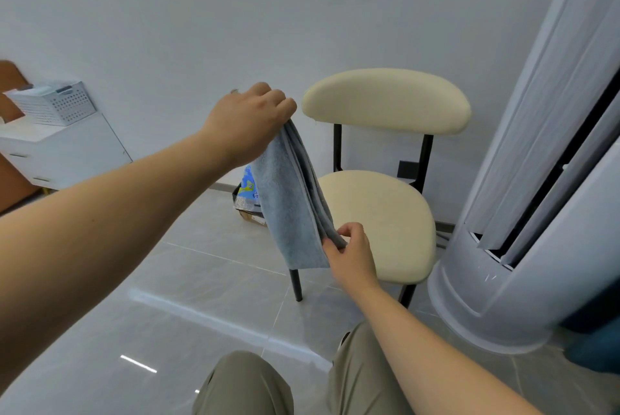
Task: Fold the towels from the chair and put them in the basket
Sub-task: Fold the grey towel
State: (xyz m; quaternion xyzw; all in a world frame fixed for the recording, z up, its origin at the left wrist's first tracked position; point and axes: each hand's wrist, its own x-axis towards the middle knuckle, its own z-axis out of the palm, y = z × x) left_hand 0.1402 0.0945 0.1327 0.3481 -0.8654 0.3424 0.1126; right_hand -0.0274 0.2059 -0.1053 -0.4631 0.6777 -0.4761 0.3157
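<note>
A grey-blue towel (290, 206) hangs folded in several layers in the air in front of the cream chair (379, 223). My left hand (250, 122) grips its top edge, held high near the chair's backrest. My right hand (352, 253) pinches the lower folded edge beside the seat's front. The chair's seat shows no towel on it. A white perforated basket (55, 102) stands on a white cabinet far to the left; what lies inside it cannot be made out.
A tall white column air conditioner (523, 213) stands close on the right of the chair. The white drawer cabinet (63, 153) is against the left wall. A box with printed bags (248, 200) lies on the grey tiled floor behind the towel. My knees show at the bottom.
</note>
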